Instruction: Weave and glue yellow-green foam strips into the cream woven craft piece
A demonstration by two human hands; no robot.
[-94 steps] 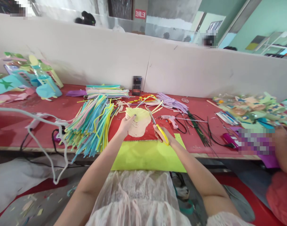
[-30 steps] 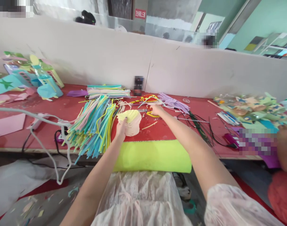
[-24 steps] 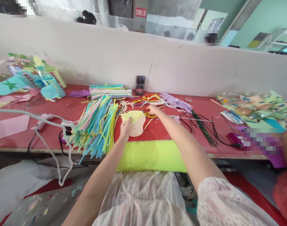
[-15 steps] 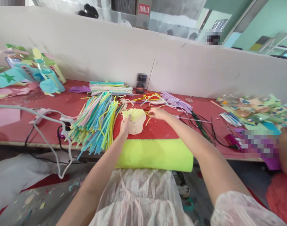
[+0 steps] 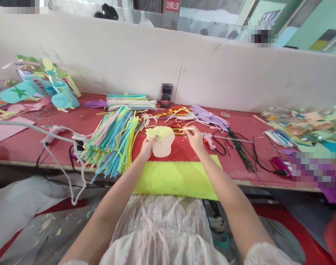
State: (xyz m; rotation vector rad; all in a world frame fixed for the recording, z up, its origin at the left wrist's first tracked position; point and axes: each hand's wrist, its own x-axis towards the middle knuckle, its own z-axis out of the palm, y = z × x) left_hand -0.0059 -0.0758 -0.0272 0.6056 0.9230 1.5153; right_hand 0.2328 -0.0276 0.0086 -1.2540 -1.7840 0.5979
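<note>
My left hand is closed on the edge of a ribbed, heart-like piece, pale yellow at the top and cream below, over the red tabletop. To its right, my right hand has thumb and fingers pinched together; whatever lies between the tips is too small to make out. Just left of those fingertips is a yellow loop-shaped thing. A bright yellow-green sheet covers the table edge and my lap beneath my forearms. Close by my right hand rests a pink-and-white glue gun.
Bundled fuzzy pastel stems lie left, with another stack behind. Lilac strips and dark green stems lie right. A white cable loops across the left edge. A pale partition stands behind.
My right hand has moved right, away from the ribbed piece, and the glue gun now shows beside it. A short pale strip near its fingers is gone from there. My left hand keeps its hold.
</note>
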